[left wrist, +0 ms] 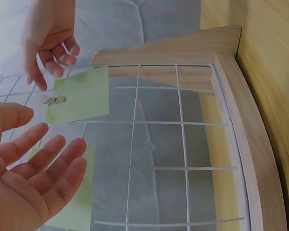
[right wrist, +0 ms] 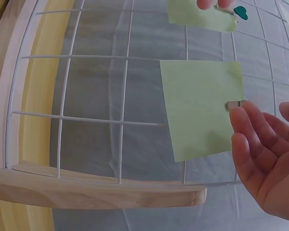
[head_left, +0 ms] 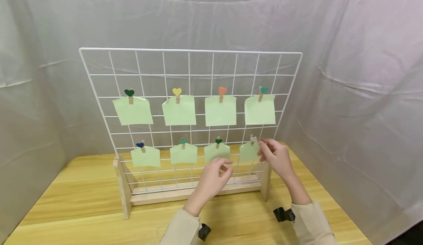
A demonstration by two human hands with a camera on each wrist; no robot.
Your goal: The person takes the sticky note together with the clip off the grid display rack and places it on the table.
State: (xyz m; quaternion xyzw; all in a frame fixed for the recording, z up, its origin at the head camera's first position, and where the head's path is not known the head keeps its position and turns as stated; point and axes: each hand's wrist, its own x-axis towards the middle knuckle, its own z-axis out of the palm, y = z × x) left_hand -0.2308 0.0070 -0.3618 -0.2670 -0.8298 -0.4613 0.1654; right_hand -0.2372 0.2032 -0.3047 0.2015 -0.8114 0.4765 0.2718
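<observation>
A white wire grid [head_left: 191, 50] holds two rows of pale green paper notes, each under a small wooden clothespin with a coloured heart. My right hand [head_left: 275, 158] is at the lower right note [head_left: 248, 151], beside its clothespin with a white heart [head_left: 253, 139]. Its fingers are loosely bent; in the left wrist view a gap shows between them and the clothespin [left wrist: 58, 100]. My left hand [head_left: 213, 177], fingers relaxed and holding nothing, hovers before the neighbouring note [head_left: 214, 151], whose clothespin has a dark green heart [head_left: 218, 141]. That hand hides part of the note's lower edge.
The grid stands on a wooden base [head_left: 162, 198] with upright side supports [head_left: 123, 190]. Beneath is a yellow wood-grain table [head_left: 76, 197]. Grey cloth [head_left: 205, 21] hangs behind and at the sides. Black wrist mounts [head_left: 284, 214] sit by both sleeves.
</observation>
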